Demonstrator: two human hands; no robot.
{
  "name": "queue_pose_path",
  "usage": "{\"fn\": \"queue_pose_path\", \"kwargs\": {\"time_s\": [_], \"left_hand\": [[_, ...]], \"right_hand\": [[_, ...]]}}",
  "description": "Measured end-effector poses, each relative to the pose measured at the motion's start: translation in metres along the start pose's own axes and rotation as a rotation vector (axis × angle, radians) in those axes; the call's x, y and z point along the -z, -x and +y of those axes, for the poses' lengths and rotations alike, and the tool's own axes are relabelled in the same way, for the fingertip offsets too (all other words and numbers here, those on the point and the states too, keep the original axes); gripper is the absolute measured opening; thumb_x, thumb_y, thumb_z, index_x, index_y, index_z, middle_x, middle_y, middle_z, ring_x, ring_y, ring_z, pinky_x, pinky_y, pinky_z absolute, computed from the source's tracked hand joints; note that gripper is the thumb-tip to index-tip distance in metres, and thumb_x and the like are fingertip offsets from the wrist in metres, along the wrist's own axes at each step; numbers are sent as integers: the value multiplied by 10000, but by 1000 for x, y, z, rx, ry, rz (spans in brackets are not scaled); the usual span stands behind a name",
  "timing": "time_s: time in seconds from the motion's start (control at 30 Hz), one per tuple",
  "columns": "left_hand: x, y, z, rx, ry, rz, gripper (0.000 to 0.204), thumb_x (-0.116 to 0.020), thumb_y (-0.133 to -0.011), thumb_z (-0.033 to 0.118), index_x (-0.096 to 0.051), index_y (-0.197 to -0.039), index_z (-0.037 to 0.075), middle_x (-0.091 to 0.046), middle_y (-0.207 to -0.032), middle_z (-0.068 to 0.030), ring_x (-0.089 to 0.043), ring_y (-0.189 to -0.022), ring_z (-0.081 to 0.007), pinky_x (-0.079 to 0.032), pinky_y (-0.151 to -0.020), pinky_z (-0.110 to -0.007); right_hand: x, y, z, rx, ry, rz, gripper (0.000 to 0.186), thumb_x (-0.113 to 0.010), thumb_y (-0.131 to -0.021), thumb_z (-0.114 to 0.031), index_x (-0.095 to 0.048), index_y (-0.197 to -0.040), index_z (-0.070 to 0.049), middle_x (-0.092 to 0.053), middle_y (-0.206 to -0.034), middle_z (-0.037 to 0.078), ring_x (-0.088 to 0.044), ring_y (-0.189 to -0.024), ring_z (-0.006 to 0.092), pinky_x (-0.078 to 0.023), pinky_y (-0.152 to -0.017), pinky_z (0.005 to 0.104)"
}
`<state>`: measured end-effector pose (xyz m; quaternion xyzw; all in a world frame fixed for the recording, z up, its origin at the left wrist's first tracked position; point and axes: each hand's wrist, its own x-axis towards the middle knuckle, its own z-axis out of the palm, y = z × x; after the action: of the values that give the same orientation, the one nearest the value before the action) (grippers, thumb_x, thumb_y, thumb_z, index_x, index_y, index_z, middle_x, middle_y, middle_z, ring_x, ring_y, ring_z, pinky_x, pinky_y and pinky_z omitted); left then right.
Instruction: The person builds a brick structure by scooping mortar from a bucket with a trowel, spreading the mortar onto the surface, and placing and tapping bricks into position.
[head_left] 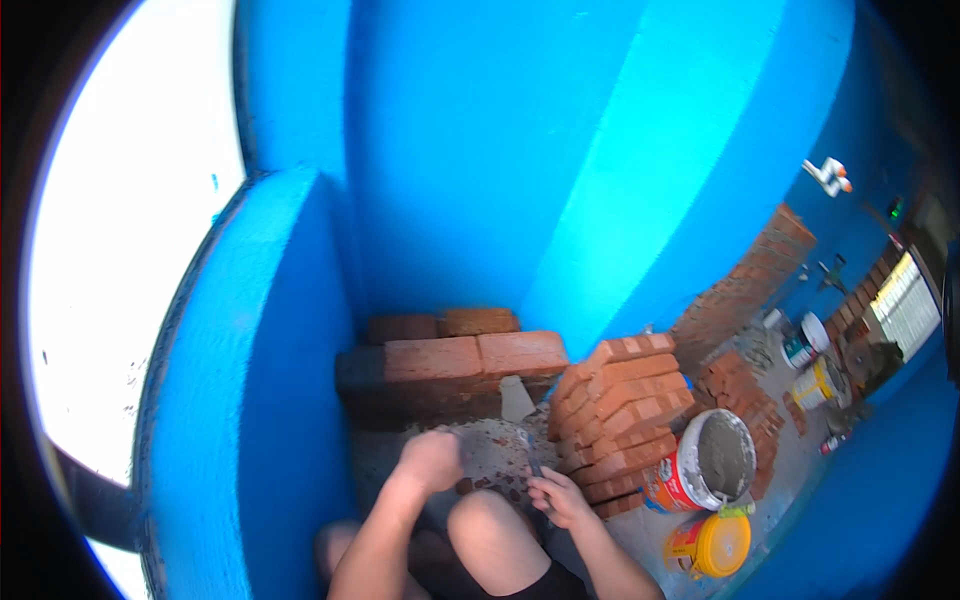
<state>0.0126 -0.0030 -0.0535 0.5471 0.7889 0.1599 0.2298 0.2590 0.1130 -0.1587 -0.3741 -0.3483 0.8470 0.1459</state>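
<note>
My right hand (558,498) is wrapped round the dark handle of a trowel (517,398). Its grey blade points away from me, in front of the low brick wall (435,360). My left hand (432,458) is closed in a fist above the floor, left of the trowel. Whatever it may hold is hidden, and its edge is blurred. The low wall has reddish bricks on top and a darker, wet-looking left end, and sits in the corner between blue walls. Broken brick bits (490,480) lie on the grey floor between my hands and beyond my bent knee.
Right of my right hand stands a stack of red bricks (630,400). Beside it are a bucket of grey mortar (722,460) and a yellow-lidded bucket (722,546). More bricks (740,400) and buckets (815,385) lie farther right. A blue half-wall (230,400) closes off my left.
</note>
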Motion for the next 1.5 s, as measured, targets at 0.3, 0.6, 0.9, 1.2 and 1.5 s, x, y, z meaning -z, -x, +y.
{"fn": "queue_pose_path", "kwargs": {"time_s": [0.3, 0.6, 0.9, 1.2, 1.5], "left_hand": [[-20, 12, 29, 16, -51, -295, 240, -574, -784, 190, -718, -897, 35, -691, -965, -174, -658, -938, -334, -534, -786, -429], [-13, 4, 28, 85, -85, -469, 261, -563, -852, 205, -701, -1033, 77, -671, -1110, -123, -636, -1042, -285, -513, -862, -397], [-17, 3, 5, -63, -195, 56, 243, -636, -799, 307, -713, -791, 77, -681, -849, -157, -648, -801, -351, -525, -726, -443], [-38, -55, 117, -233, 176, 47, 185, -687, -759, 108, -668, -916, 12, -657, -873, -181, -642, -846, -354, -521, -761, -415], [-130, -179, 266, -730, -458, 250, 837, -567, -855, 528, -320, -1418, -40, -300, -1491, -223, -211, -1414, -372, -148, -1154, -483]], "right_hand": [[-98, 48, -88, 243, 241, -276, 325, -471, -986, -123, -464, -1292, -12, -515, -912, 41, -445, -598, 72, -365, -449, 197], [-124, -77, -54, 168, 950, -296, 223, -500, -985, -247, -530, -848, -74, -426, -638, -38, -381, -556, 53, -336, -487, 215], [-12, 77, -59, 393, 620, -39, 246, -598, -942, -311, -586, -952, -65, -468, -650, -51, -420, -531, 52, -354, -491, 226], [149, 247, 97, 236, 619, 697, 440, -673, -862, -424, -579, -735, -13, -488, -604, 0, -479, -612, 107, -407, -584, 303], [178, 246, 147, 359, 497, 891, 326, -598, -941, -335, -575, -776, -54, -407, -594, 24, -422, -557, 139, -355, -543, 365]]}}
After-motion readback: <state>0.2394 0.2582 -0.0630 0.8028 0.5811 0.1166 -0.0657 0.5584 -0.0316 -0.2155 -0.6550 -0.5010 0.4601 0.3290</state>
